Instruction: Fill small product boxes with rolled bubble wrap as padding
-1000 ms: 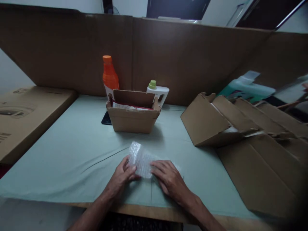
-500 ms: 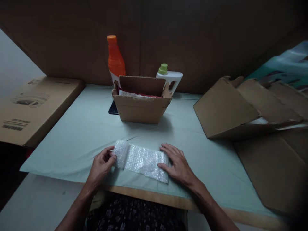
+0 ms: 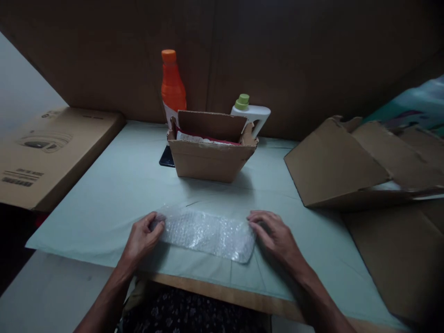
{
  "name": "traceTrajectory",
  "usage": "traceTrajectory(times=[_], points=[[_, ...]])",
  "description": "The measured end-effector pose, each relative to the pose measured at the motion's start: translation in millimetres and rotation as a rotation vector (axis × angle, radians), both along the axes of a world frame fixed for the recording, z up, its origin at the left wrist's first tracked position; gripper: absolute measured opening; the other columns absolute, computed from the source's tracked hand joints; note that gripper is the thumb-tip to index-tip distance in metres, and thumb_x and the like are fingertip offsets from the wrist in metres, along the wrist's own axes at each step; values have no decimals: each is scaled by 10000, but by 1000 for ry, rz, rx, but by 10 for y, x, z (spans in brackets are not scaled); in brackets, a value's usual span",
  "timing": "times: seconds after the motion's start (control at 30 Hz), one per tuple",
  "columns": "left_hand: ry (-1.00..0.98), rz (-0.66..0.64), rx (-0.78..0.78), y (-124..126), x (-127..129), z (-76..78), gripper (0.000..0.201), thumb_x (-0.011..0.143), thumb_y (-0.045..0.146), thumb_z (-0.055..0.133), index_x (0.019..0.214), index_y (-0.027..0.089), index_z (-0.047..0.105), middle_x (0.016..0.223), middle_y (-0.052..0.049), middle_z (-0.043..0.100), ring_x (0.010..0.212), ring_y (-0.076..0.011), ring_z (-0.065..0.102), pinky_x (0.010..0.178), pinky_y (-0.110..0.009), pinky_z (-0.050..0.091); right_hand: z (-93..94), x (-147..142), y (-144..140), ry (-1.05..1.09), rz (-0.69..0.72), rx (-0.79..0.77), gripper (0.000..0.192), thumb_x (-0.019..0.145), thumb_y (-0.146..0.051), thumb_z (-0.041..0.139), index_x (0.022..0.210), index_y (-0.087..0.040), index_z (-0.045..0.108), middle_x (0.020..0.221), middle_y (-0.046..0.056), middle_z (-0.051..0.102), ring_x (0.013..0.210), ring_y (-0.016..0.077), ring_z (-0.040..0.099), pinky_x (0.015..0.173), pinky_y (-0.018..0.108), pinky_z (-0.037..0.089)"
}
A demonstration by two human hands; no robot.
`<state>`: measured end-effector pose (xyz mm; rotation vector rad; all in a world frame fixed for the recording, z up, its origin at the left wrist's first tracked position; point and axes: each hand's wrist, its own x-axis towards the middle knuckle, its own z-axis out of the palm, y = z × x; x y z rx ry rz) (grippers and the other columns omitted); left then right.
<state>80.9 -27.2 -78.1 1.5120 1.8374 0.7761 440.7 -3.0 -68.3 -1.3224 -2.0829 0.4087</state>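
Loosely curled, both hands (image 3: 143, 237) (image 3: 277, 237) hold the bubble wrap (image 3: 210, 234).

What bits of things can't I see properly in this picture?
All in the head view:
Clear plastic bubble-wrap strip: the left hand covers part of its left end.
Tall orange plastic bottle: the open brown cardboard box hides its bottom.
Flat black object: partly hidden by that box.
Teal plastic container: cut off by the right edge, its lower part behind brown cardboard flaps.

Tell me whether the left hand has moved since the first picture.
Yes, leftward: against the open cardboard box, the left hand has gone from in front of it to past its left side.
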Motion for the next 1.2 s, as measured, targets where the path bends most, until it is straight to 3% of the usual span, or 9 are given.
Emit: traceTrajectory(times=[0.23,0.4,0.5,0.57,0.67,0.73,0.83,1.03,1.2], points=[[244,72,57,307,-122,-46,486,829,440,528,1191,137,645,865,-60,663,737,-211,593,717,-351,495,73,523,99,-63,4,78,98,933,-261,557,888,-256,643,1002,49,751,1063,253,685,902,425,532],[456,95,361,183,-312,-90,565,901,437,558,1388,151,523,1217,-159,622,1071,-307,604,924,-466,521,-59,790,-50,-313,-277,128,188,922,-343,523,914,-233,676,1049,98,750,1003,312,684,858,504,520],[492,-38,513,117,-104,30,378,951,341,534,1294,192,591,1283,-151,608,1196,-314,558,1026,-488,474,57,252,-84,-228,-244,192,169,960,-273,509,1001,-221,664,1136,113,729,1095,292,655,948,505,500],[486,-200,524,132,144,68,332,956,252,513,1271,207,606,1345,-142,593,1266,-309,522,1068,-495,441,100,-343,-27,-186,-38,171,213,960,-202,495,1084,-224,666,1223,110,706,1180,284,620,999,512,485],[530,-429,362,195,401,-2,358,921,183,521,1263,217,622,1354,-134,619,1297,-335,513,1124,-597,340,19,-1084,112,-268,287,-3,380,927,-149,544,1297,-202,611,1455,130,569,1342,280,511,1062,500,459],[557,-495,231,224,390,-91,385,909,195,540,1287,213,612,1381,-140,614,1316,-358,505,1130,-665,276,-117,-1202,149,-319,387,-66,415,930,-191,595,1345,-193,590,1511,136,516,1394,275,463,1099,483,432],[518,-555,157,210,200,-205,459,913,228,551,1372,208,554,1512,-137,514,1424,-353,411,1162,-664,228,-357,-737,40,-346,350,-51,404,961,-254,585,1363,-216,591,1508,112,532,1398,273,470,1102,492,422],[427,-571,216,140,52,-323,462,905,278,574,1365,230,569,1533,-120,499,1449,-342,390,1184,-655,213,-439,599,-270,-351,-137,92,302,992,-364,503,1177,-223,696,1241,106,723,1171,297,654,906,484,516],[503,-129,408,183,-59,-309,363,946,348,509,1239,177,640,1442,-174,557,1419,-353,416,1159,-594,311,-334,398,-93,-293,-193,83,334,981,-405,491,1178,-206,673,1213,113,729,1140,293,657,921,485,514]])
